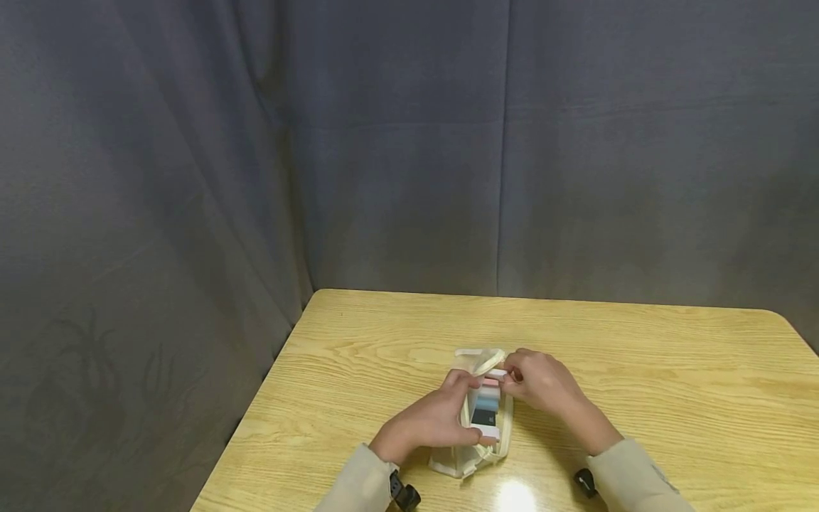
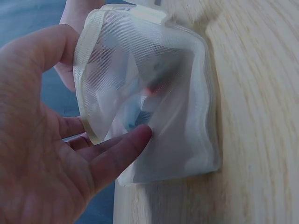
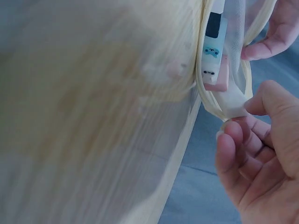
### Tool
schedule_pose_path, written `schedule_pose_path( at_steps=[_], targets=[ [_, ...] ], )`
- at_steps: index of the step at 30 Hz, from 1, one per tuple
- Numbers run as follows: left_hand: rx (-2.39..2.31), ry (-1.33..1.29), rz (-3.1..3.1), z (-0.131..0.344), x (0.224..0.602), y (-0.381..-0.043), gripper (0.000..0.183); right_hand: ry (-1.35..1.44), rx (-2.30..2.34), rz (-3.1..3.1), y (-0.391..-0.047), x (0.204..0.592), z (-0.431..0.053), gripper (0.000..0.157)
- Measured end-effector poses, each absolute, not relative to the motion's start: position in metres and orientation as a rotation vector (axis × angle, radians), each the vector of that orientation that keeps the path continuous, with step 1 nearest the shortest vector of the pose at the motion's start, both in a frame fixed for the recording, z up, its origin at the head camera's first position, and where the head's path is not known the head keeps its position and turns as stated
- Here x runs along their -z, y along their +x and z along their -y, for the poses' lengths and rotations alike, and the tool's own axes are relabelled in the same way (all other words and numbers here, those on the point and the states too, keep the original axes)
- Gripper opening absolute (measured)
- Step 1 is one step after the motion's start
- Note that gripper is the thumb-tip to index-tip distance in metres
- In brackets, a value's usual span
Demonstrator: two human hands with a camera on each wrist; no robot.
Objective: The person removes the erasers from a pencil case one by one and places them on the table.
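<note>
Mesh pouch, lower centre of the head view: translucent white, fine grid weave, cream trim. Blocks inside, top to bottom in that view: white, pink, pale grey, light blue, black, white, orange-brown. Pale block, upper right of the right wrist view: blue animal-face print. Bench: yellow-tan, streaked wood grain. Curtain: dark blue-grey. Sleeves: pale beige.

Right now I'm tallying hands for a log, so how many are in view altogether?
2: the left hand holds the mesh pouch by its opening, and the right hand pinches a white piece at the pouch's far end.
</note>
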State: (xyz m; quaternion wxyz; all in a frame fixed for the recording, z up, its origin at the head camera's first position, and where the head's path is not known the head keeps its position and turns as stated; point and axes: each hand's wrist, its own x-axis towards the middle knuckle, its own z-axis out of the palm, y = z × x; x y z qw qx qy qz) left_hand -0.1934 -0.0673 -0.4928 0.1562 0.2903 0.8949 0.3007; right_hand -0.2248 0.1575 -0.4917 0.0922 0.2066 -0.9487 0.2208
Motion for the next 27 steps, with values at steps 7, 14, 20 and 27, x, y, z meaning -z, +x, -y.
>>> schedule_pose_path(
  at_steps=[7, 14, 20, 27],
  targets=[
    [-0.864, 0.822, -2.578, 0.0655, 0.4934, -0.1928, 0.088, 0.594, -0.657, 2.877, -0.2244, 0.4944, -0.1613, 0.009],
    [-0.828, 0.835, -2.611, 0.0629, 0.4949, -0.1913, 0.086, 0.576, -0.636, 2.965, -0.225, 0.4954, -0.1586, 0.012],
    [-0.829, 0.824, -2.613, 0.062, 0.4947, -0.1904, 0.085, 0.599, -0.651, 2.991, -0.2245, 0.4951, -0.1581, 0.01],
    [-0.809, 0.809, -2.618, 0.0618, 0.4929, -0.1897, 0.085, 0.601, -0.627, 2.963, -0.2258, 0.4966, -0.1608, 0.008]
  ],
)
